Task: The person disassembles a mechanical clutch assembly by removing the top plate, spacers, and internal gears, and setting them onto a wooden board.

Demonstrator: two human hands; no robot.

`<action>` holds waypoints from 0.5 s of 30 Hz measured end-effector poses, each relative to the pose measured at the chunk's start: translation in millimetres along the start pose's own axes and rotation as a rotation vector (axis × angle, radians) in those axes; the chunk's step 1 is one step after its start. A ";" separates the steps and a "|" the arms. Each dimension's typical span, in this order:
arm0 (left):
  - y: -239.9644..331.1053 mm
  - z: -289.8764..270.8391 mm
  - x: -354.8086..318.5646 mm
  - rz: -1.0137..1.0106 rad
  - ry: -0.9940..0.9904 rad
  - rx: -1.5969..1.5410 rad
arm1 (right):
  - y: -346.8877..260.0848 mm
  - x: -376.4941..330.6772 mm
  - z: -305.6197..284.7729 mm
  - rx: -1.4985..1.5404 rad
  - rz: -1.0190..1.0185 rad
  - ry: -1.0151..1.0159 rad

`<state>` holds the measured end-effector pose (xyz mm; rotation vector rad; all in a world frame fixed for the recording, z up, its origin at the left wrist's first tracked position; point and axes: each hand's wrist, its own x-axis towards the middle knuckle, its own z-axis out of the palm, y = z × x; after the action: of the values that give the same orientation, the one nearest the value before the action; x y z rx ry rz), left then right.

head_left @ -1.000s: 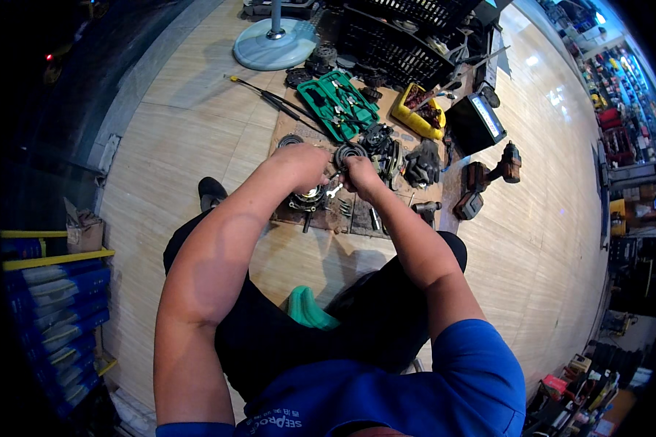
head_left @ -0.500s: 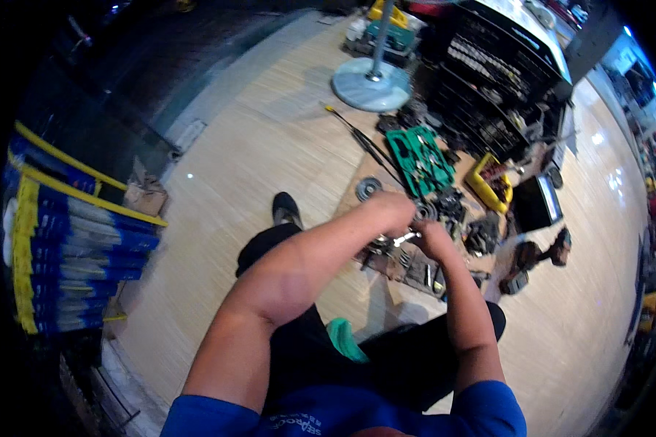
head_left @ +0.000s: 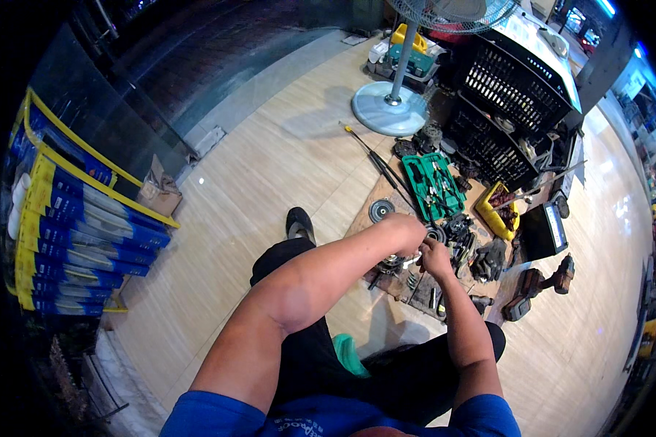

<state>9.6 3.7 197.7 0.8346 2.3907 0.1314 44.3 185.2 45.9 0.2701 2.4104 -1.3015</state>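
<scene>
Though much lies hidden behind the knuckles, looks like work caught midway: left hand curled over a small shiny metal part, fingers closed around it; right hand pinched shut on the other end of the same piece, held just above a clutter of dark round parts on the floor. Cannot tell what the piece is, too small and half covered. Judging by the spread, well into a strip-down or rebuild, not near the end: loose parts scattered and unsorted, green tool case lying open with its tools showing, dark gloves dropped beside the pile, a black disc set apart on its own. Nothing put away yet. Floor of pale glossy wood-look planks, smooth and reflective. Long thin rod with a yellow tip lying near the round grey base of a standing fan. Black plastic lattice crates behind, rigid and open-meshed. Yellow tray of small bits beside the green case. Two chunky dark power tools lying on the floor to the right. Stack of blue and yellow flat boxes well apart on the left.
</scene>
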 end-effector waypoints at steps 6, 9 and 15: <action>-2.8 1.9 2.6 -0.005 0.004 -0.005 | -3.0 -6.6 -32.6 0.096 -0.144 -0.500; 0.4 -1.4 2.9 -0.019 0.013 0.004 | 7.3 -5.7 -49.4 0.182 -0.146 -0.668; 4.1 -0.9 6.1 0.007 0.033 -0.006 | 37.2 12.4 -41.9 0.061 -0.458 -0.549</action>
<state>7.5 10.8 196.5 0.8447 2.4169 0.1558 35.8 240.5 33.1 -0.5851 2.0131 -1.4017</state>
